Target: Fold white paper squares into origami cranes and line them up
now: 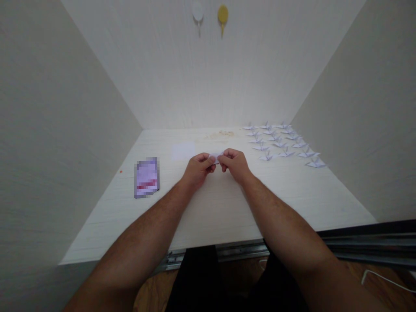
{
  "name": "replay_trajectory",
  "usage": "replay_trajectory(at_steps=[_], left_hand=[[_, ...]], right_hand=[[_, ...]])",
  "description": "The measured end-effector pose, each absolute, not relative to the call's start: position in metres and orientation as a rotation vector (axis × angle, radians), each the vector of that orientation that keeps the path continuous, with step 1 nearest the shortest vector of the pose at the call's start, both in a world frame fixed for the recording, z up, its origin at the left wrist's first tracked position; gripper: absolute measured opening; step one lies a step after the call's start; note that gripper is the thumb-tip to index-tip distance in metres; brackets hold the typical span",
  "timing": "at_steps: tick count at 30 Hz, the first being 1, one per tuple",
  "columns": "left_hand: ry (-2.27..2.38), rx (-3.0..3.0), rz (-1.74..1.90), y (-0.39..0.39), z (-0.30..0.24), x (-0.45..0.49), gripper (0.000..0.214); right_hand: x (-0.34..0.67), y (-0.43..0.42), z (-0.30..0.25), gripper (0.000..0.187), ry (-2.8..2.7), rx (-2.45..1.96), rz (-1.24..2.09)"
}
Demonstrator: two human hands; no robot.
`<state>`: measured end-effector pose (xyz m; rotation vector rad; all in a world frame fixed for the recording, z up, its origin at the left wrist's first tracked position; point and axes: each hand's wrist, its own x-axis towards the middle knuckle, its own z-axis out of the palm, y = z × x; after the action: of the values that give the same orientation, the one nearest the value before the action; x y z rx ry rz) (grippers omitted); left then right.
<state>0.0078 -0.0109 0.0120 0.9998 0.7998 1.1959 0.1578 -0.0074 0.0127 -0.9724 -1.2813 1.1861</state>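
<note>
My left hand [199, 167] and my right hand [234, 163] meet over the middle of the white table [227, 208]. Both pinch a small folded piece of pale paper [216, 157] between fingers and thumbs. The paper is mostly covered by my fingers. A flat pale sheet of paper [183, 151] lies on the table just beyond my left hand.
Several folded paper cranes [282, 143] stand in rows at the back right of the table. A blurred purple packet [147, 177] lies at the left. White walls close in the table on three sides. Two hooks [210, 16] hang on the back wall.
</note>
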Motion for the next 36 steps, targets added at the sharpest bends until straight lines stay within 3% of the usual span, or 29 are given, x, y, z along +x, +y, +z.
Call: replay_trajectory(at_steps=[21, 36], left_hand=[[0.817, 1.027, 1.207, -0.012, 0.016, 0.005, 0.031], [0.927, 1.187, 1.262, -0.015, 0.009, 0.012, 0.039]], right_hand=[[0.160, -0.008, 0.019, 0.013, -1.241, -0.954, 1.072], [0.151, -0.017, 0.024, 0.027, -1.282, -0.978, 1.081]])
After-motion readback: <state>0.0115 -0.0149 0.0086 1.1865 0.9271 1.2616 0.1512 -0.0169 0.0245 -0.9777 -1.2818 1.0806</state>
